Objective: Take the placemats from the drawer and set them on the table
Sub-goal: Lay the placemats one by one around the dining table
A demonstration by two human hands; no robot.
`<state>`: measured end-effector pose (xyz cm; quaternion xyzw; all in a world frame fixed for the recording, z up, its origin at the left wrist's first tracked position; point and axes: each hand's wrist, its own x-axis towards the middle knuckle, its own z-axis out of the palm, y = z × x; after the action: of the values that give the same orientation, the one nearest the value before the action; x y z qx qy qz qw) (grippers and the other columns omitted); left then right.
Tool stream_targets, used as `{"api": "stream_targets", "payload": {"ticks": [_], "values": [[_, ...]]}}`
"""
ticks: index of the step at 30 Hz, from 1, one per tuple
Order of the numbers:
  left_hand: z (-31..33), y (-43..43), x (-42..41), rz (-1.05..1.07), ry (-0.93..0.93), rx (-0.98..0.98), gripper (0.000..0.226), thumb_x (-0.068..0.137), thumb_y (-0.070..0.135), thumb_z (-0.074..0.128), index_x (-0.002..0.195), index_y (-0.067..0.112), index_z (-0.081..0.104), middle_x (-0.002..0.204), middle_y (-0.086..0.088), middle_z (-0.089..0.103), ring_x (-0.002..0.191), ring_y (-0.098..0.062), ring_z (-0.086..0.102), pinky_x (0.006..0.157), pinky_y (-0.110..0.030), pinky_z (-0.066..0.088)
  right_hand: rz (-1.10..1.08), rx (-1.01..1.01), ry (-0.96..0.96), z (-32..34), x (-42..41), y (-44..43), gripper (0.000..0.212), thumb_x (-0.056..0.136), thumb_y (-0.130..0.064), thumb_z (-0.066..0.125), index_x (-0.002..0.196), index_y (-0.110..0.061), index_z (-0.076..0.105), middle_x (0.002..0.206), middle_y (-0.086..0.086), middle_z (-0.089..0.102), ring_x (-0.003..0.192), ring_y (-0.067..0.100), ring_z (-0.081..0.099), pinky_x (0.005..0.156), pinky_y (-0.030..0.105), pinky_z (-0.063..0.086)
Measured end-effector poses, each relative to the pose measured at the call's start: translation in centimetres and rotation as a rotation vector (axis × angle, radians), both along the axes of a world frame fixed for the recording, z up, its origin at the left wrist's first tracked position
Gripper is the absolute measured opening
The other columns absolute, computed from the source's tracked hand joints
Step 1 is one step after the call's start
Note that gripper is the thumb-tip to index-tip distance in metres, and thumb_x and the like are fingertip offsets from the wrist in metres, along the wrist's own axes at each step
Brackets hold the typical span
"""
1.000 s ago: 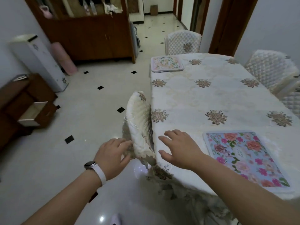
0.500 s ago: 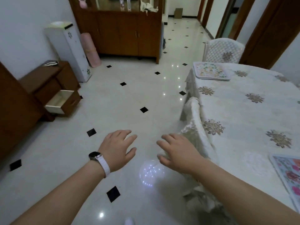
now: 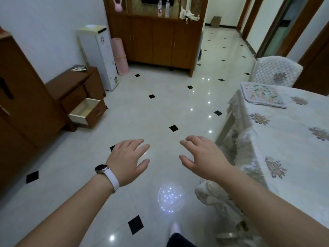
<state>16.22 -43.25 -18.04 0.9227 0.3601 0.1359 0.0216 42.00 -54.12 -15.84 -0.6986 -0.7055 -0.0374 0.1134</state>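
hands lead the view, both stretched forward over the floor (image 3: 160,111), palms down and holding nothing. the left hand (image 3: 129,161) has its fingers loosely spread, thumb angled out to the right, and a watch (image 3: 102,169) on a white strap sits at its wrist. the right hand (image 3: 203,157) is also spread and slack, fingers slightly curled, thumb pointing left toward the other hand; its forearm passes just in front of the draped corner of the table (image 3: 293,139). the two hands are level with each other and apart, with bare tile between them.

the table stands at the right under a cream tablecloth (image 3: 284,166) printed with brownish flower medallions, its lace edge hanging down. on the far corner of the table lies a placemat (image 3: 261,94), flat, pale with a small floral pattern and a light border; it looks like more than one layer at its edge, though the count cannot be told. a quilted white chair (image 3: 276,71) stands just behind that corner.

across the room at the left, the drawer (image 3: 87,113) is pulled out of a low brown cabinet (image 3: 74,90); its pale inside shows and what can be seen of it looks bare. a white appliance (image 3: 99,56) and a pink rolled mat (image 3: 120,56) stand beyond it against the wall, next to a tall wooden sideboard (image 3: 154,38).
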Motion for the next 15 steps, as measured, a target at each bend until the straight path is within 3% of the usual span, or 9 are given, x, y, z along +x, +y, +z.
{"api": "stream_targets", "payload": {"ticks": [8,15], "values": [[-0.6,8.2,5.0,0.017,0.023,-0.01,0.049,0.084,0.049,0.048,0.122,0.022,0.065,0.122,-0.006,0.065,0.107,-0.028,0.062,0.093,-0.044,0.047,0.001,-0.043,0.011,-2.2,5.5,10.0,0.053,0.086,-0.054,0.04,0.121,-0.02,0.063,0.116,0.002,0.066,0.105,0.027,0.062,0.086,0.039,0.05],[0.1,18.8,16.6,-0.046,0.106,-0.002,0.052,0.085,0.051,0.044,0.124,0.022,0.063,0.124,-0.006,0.065,0.11,-0.028,0.062,0.097,-0.048,0.045,-0.065,-0.038,0.072,-2.7,15.7,17.9,0.051,0.086,-0.052,0.042,0.119,-0.02,0.065,0.112,0.001,0.066,0.101,0.026,0.063,0.082,0.038,0.051]]}}
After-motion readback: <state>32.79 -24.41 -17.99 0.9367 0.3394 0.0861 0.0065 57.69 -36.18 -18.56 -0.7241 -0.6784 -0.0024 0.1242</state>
